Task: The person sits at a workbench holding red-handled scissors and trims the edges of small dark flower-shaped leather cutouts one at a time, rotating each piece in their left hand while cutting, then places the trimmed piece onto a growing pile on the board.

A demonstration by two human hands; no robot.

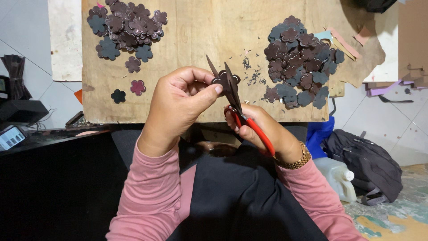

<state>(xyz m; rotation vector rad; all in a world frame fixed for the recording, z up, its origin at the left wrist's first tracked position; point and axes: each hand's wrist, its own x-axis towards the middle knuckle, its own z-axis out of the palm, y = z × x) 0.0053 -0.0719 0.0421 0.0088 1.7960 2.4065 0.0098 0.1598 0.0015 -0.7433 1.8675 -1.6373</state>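
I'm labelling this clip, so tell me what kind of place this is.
Probably a small home craft workshop. A worn wooden board carries piles of dark flower cutouts, the right hand works red-handled scissors on one that the left hand holds, and a backpack lies on the floor.

small pale screen device [10, 137] far left; white plastic jug [337, 177] lower right.

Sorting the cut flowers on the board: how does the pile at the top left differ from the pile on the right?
The left pile lies far from the hands; the right pile lies close to the scissors. Loose flowers lie scattered below the left pile; small dark scraps lie beside the right pile. Both mix dark brown and grey-blue flower shapes on the wooden board.
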